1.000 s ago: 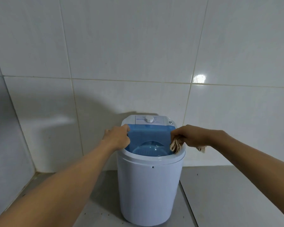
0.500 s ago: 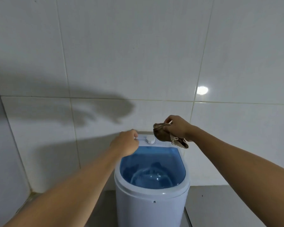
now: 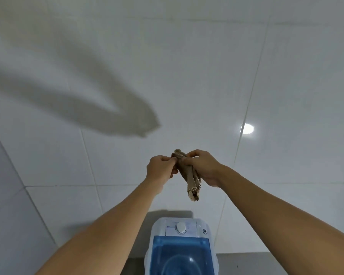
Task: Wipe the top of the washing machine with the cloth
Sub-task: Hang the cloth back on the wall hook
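Observation:
A small white washing machine [image 3: 161,235] with a clear blue lid [image 3: 180,253] and a white dial [image 3: 180,227] stands at the bottom centre. High above it, both hands hold a bunched brown cloth [image 3: 189,175] in the air in front of the tiled wall. My left hand [image 3: 160,169] pinches the cloth's upper end. My right hand [image 3: 202,165] grips it from the right, and the frayed lower end hangs down. Neither hand touches the machine.
White glossy wall tiles [image 3: 187,76] fill most of the view, with the arms' shadow at the upper left and a lamp's reflection [image 3: 247,128] at the right. A grey floor strip [image 3: 246,262] shows beside the machine.
Both hands left the machine's lid and rose well above it. My left hand joined the right on the cloth. The view tilted up, so the machine sits lower in frame.

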